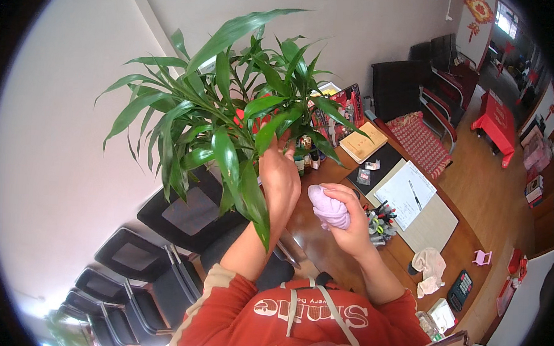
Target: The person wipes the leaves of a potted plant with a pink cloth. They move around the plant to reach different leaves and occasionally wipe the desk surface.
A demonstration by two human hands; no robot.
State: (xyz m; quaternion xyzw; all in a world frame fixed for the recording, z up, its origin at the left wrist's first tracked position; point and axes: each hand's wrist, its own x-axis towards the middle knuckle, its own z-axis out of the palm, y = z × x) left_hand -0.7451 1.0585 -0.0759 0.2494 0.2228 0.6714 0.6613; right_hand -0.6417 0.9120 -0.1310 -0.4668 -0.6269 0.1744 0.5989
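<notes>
My left hand (280,168) reaches up into a leafy green potted plant (223,124), which looks like lucky bamboo. Its fingertips are partly hidden by leaves, so whether they grip a stem or the container is unclear. Something red (240,118) shows between the leaves beside those fingers. In my right hand (352,222), a crumpled lilac cloth (329,207) is bunched up above the wooden desk (309,230). The cloth is apart from the plant. Small bottles (308,163) stand on the desk just right of my left hand.
Right of my right hand is a holder full of pens (380,224). Papers with a pen (407,192), a yellow notebook (363,142), a beige cloth (428,271) and a calculator (460,290) lie on the desk. Black chairs (134,255) line the left wall; another chair (396,88) stands beyond the desk.
</notes>
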